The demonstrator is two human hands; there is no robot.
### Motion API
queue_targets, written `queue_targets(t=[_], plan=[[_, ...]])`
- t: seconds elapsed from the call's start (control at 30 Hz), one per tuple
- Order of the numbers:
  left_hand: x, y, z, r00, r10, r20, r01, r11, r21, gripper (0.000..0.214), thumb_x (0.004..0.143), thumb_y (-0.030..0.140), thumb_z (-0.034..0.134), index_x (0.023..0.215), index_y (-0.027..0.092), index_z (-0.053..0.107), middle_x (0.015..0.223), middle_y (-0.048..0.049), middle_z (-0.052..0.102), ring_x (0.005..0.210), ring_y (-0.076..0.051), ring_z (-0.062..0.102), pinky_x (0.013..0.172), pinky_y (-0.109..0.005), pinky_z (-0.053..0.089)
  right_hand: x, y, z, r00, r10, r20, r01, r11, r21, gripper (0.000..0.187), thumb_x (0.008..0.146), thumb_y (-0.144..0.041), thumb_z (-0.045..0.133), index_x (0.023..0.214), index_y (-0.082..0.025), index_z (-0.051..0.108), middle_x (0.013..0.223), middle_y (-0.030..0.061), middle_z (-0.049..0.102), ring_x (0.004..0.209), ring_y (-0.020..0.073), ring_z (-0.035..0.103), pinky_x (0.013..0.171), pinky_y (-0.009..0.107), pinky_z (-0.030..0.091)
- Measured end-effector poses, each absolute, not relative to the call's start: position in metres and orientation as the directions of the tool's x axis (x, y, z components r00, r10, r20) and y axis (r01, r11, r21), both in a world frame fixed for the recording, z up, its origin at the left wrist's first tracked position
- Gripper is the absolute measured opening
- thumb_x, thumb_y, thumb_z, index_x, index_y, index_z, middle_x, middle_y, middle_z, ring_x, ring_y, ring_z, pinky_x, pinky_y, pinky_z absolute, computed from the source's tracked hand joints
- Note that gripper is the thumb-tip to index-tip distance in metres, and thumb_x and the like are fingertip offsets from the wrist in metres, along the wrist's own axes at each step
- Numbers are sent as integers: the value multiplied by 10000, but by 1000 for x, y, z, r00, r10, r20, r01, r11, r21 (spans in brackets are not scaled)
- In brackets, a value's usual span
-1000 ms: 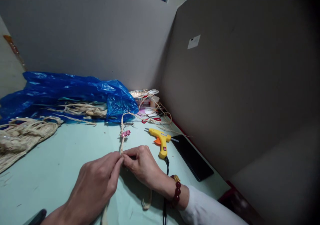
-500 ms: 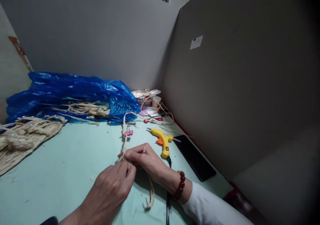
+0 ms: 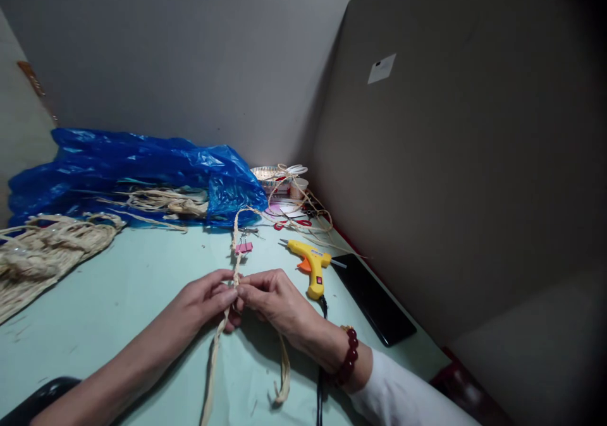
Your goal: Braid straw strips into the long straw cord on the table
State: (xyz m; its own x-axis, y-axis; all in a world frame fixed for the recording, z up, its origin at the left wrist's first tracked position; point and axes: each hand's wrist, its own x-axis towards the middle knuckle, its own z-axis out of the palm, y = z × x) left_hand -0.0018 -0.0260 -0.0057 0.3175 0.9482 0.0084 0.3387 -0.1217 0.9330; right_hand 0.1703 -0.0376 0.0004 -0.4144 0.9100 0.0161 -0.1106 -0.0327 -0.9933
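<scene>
A thin braid of pale straw-like strands (image 3: pixel 236 265) runs from the back of the table down to both hands. My left hand (image 3: pixel 208 299) pinches it from the left between thumb and fingers. From the right, my right hand (image 3: pixel 270 296) grips the same spot, the fingertips of both hands nearly meeting. One loose strand (image 3: pixel 213 363) hangs toward me below the left hand, and another strand (image 3: pixel 283 375) curls out beneath the right. Just above the hands, a pink binder clip (image 3: pixel 244 248) sits at the braid.
A yellow glue gun (image 3: pixel 310 265) and a black phone-like slab (image 3: pixel 374 299) lie to the right. At the back are a blue plastic bag (image 3: pixel 142 167) with loose strands, red scissors (image 3: pixel 291 224) and a small basket (image 3: pixel 265 172). A woven straw piece (image 3: pixel 57 249) lies left.
My left hand has turned from knuckles-up below the braid to a pinch at its left side. A long strand now hangs below it. The right hand stays nearly in place.
</scene>
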Motion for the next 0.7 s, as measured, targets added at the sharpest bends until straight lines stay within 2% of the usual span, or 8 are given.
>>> queue_targets(t=[0.03,0.1,0.2,0.33,0.43,0.63,0.7], plan=[[-1,-22,-9,414,907,-78,222,-18,975,290,853,478,560,946,204,569,800,1,607,691,-156,577,669,-285,432,170,-37,0,-437,899,32,-123,-24,-992,312,835,-377,611,651,-125,598,543,-23,497,524,83,364,567,226,316],[0,-19,-13,536,830,-156,71,140,988,289,839,458,587,875,173,563,681,35,526,540,-94,482,525,-229,370,172,-37,0,-457,887,63,-94,23,-995,326,855,-389,586,664,-125,585,591,-2,536,559,93,386,586,229,324],[-1,-20,-14,545,812,-209,36,226,973,270,838,416,612,851,151,561,588,78,417,448,-37,305,431,-192,208,175,-35,0,-453,887,94,60,135,-989,283,886,-323,545,689,-122,578,633,-6,529,589,91,374,586,219,307],[-2,-23,-10,544,802,-245,58,255,965,301,804,422,638,916,170,518,561,109,369,434,-27,192,410,-192,110,178,-37,0,-457,875,158,279,309,-909,225,921,-214,472,745,-136,588,680,-4,558,638,102,452,630,213,342],[0,-24,-11,519,817,-251,75,249,966,357,786,433,619,998,180,481,578,114,398,426,-24,165,403,-189,98,176,-43,2,-435,877,203,431,401,-809,225,933,-168,437,765,-147,585,718,8,605,648,104,494,636,215,344],[2,-26,-10,445,857,-259,260,153,953,403,785,492,520,1033,178,473,534,98,451,393,-62,260,392,-210,190,171,-52,5,-402,881,249,652,467,-597,230,928,-145,434,724,-158,538,677,6,569,584,98,416,582,229,297],[1,-26,-9,428,869,-247,337,100,936,337,798,482,478,952,184,508,514,94,424,407,-84,286,411,-229,215,170,-52,3,-402,882,246,702,470,-535,237,927,-150,438,709,-158,530,670,6,557,567,98,388,566,236,281]])
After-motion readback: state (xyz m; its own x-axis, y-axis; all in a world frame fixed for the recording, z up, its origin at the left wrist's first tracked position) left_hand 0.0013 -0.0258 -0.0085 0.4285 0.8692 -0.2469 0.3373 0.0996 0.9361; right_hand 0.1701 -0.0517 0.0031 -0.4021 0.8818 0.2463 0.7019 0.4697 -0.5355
